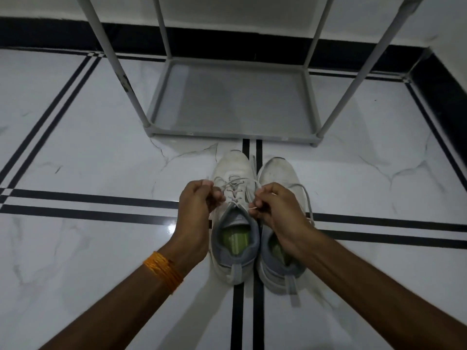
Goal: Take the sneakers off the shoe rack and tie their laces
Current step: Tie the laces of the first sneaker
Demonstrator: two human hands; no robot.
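Two white sneakers with grey collars and green insoles stand side by side on the floor, toes pointing away from me. Over the left sneaker (233, 173), my left hand (199, 200) pinches one end of its white lace (232, 185) and my right hand (275, 205) pinches the other end. The lace ends are drawn out to either side above the tongue. My right hand and wrist cover part of the right sneaker (278, 173), whose lace hangs loose on its right side. The grey shoe rack (227, 102) stands just beyond the sneakers, its bottom shelf bare.
The floor is glossy white marble tile with black double stripes (101, 203). A white wall with a black skirting band (252, 46) runs behind the rack and along the right side. An orange thread band sits on my left wrist (164, 270).
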